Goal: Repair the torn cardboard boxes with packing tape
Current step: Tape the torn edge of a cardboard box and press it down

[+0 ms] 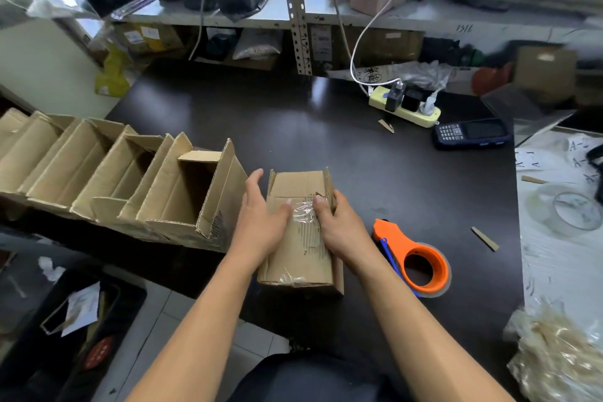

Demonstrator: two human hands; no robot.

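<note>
A small torn cardboard box (pixel 298 258) lies on its side near the front edge of the dark table (pixel 326 127). A patch of clear tape (pixel 303 212) covers part of its upper face. My left hand (pixel 261 219) lies flat on the box's left side, its thumb pressing the tape. My right hand (pixel 339 225) rests on the right side, thumb pressing the tape's other edge and fingers down the box's right wall. An orange tape dispenser (pixel 421 261) with a blue handle lies on the table just right of my right hand.
A row of several open cardboard boxes (pixel 130 186) stands at the left. A yellow power strip (pixel 404 109) and a handheld scanner (pixel 470 133) lie at the back right. Tape rolls (pixel 567 210) and plastic wrap (pixel 554 359) sit on the right. Shelves rise behind.
</note>
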